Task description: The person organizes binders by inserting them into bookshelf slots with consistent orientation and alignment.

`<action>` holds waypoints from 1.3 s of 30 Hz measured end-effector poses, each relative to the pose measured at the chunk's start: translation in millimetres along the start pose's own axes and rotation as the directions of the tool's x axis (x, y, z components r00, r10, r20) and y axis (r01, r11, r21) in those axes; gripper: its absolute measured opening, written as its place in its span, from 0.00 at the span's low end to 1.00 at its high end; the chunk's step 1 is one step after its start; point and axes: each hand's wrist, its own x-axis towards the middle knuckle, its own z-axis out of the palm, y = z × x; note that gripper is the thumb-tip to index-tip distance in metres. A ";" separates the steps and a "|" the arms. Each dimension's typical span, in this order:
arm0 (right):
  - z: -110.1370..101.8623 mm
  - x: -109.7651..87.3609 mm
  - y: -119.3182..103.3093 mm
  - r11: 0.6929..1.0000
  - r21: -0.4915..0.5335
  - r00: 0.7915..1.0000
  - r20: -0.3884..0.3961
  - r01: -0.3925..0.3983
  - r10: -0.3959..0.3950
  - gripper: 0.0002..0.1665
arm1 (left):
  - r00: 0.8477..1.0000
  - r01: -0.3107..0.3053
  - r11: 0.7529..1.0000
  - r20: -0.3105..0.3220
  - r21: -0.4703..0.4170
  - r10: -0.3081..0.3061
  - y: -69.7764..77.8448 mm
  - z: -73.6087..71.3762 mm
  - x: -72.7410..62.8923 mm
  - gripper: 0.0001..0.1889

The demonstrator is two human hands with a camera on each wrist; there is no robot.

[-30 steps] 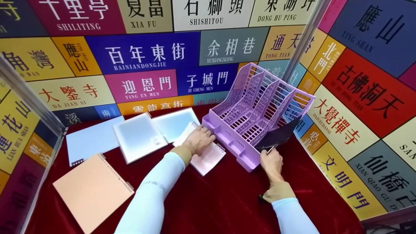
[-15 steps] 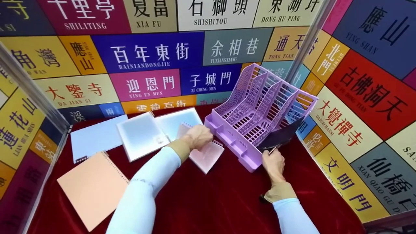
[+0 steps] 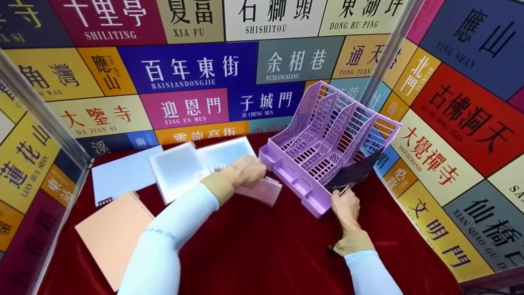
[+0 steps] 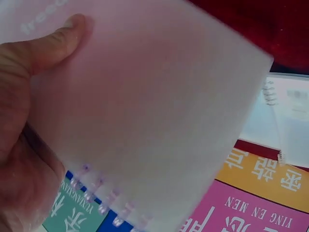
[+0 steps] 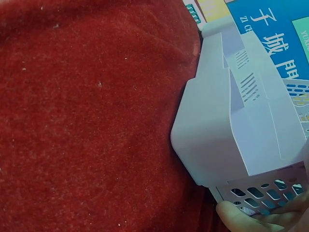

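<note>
My left hand [image 3: 245,171] grips a small spiral notebook [image 3: 262,191] with a translucent pink cover. In the left wrist view the thumb lies on the cover of that notebook [image 4: 145,96], which is tilted off the table with its rings towards the bottom of the view. My right hand [image 3: 346,205] holds the front right corner of a purple file rack [image 3: 309,189]. In the right wrist view its thumb [image 5: 234,217] rests on the perforated side wall of the rack [image 5: 207,130]. A dark flat item [image 3: 352,174] stands in the rack's rightmost compartment.
Left of the rack lie two pale-covered notebooks [image 3: 178,172], [image 3: 227,152], a light blue notebook [image 3: 123,172] and a peach spiral notebook [image 3: 110,237]. Dark red cloth [image 3: 262,250] covers the table. Printed sign panels [image 3: 188,67] wall in the back and sides.
My left hand has taken hold of the pink notebook and lifted it, tilting it up from the table. The right hand keeps its place at the rack's corner.
</note>
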 end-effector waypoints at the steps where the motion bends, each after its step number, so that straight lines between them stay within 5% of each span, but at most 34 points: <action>1: -0.3 0.2 -0.3 1.000 0.001 1.000 0.003 0.001 -0.001 0.31 | 1.000 0.004 1.000 -0.011 -0.028 -0.004 -0.8 -2.6 -1.2 0.08; 8: -0.6 2.3 -0.7 1.000 -0.017 1.000 0.014 0.011 -0.011 0.32 | 0.993 0.028 0.989 -0.114 -0.145 -0.045 -6.0 -15.5 -7.2 0.02; 14: 2.1 1.4 -1.7 1.000 -0.013 1.000 0.025 0.006 -0.005 0.32 | 0.984 0.095 0.962 -0.125 -0.258 -0.130 -6.7 -19.3 -9.8 0.06; 25: -2.3 1.7 -1.1 1.000 -0.004 1.000 0.030 0.000 0.000 0.33 | 0.954 0.161 0.894 -0.167 -0.418 -0.249 3.6 -35.8 9.2 0.09; 29: -3.9 2.8 -1.1 1.000 0.000 0.999 0.032 0.000 0.000 0.32 | 0.924 0.163 0.865 -0.233 -0.475 -0.302 11.3 -44.5 17.3 0.10; 36: -1.2 3.2 -2.6 1.000 -0.008 0.999 0.027 0.019 -0.019 0.32 | 0.829 0.163 0.803 -0.362 -0.573 -0.427 28.2 -56.9 31.2 0.14; 39: 0.6 2.4 -0.6 1.000 -0.009 1.000 0.023 0.016 -0.015 0.33 | 0.801 0.144 0.775 -0.387 -0.616 -0.456 38.3 -59.8 38.1 0.14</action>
